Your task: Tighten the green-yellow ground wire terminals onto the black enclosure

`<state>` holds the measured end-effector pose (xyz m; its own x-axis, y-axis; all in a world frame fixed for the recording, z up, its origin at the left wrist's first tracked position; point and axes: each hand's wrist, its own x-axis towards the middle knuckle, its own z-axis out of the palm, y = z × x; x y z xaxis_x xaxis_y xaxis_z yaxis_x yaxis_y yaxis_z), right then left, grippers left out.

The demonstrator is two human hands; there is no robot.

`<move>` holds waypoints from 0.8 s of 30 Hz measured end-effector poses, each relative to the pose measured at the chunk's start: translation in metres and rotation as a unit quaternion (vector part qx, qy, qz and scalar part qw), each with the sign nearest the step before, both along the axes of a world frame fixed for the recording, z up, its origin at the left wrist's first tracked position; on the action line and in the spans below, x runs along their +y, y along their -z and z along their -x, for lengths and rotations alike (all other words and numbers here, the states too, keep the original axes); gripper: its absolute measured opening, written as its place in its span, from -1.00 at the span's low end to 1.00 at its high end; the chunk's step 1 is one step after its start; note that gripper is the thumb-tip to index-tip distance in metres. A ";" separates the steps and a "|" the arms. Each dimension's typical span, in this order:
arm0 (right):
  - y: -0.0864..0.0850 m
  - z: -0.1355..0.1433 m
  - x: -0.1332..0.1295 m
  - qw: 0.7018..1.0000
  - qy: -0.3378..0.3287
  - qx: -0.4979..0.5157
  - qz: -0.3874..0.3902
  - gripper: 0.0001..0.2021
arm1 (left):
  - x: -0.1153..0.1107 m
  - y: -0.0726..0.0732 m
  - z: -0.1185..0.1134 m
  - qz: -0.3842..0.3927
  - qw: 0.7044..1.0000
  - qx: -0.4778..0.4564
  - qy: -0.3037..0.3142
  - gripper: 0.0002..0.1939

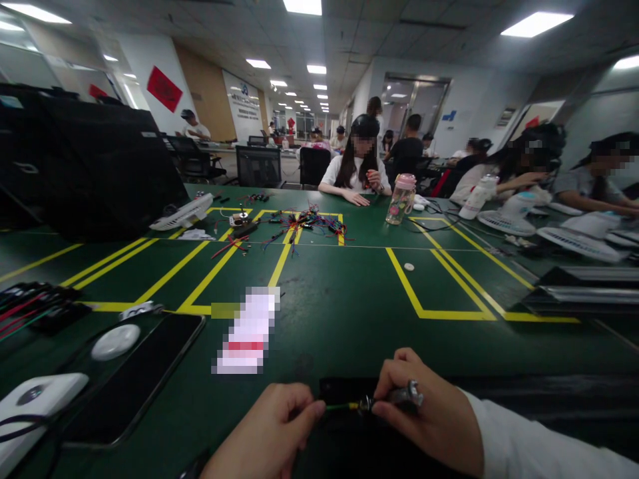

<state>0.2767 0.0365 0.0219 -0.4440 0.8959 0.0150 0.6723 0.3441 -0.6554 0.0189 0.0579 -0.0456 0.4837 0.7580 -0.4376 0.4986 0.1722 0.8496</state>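
Two-handed, pinches a green wire (339, 406) by its nine-o'clock end in the left hand (272, 422) and grips a metallic piece (413, 394) in the right hand (432, 412), nearer the yellow three-o'clock end (353, 405), holding the long axis nine-to-three between both.

1. Open-plan office, part wiring workshop by the look of it.
2. Office side: rows of ceiling light panels (316, 69), mesh-back chair (258, 165), wall sign (243, 100) with logo and lettering.
3. Workshop side: green table (344, 313) marked off with yellow lines (454, 315), tangle of coloured wires (312, 223) on it.
4. People seated along the room (nearest person (357, 166) directly across the table).
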 end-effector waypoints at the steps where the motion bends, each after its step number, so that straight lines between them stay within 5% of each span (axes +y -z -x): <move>1: -0.001 0.000 0.001 1.000 -0.004 -0.001 -0.001 -0.94 | 0.000 0.000 0.000 0.000 1.000 0.000 0.000 -0.58; 14: -0.015 -0.002 0.032 0.989 -0.148 -0.004 -0.003 -0.85 | -0.001 -0.005 0.000 0.005 1.000 0.002 0.003 -0.55; 24: -0.014 -0.006 0.011 1.000 0.014 0.010 0.020 -0.98 | 0.002 -0.012 -0.002 0.014 1.000 0.006 0.001 -0.53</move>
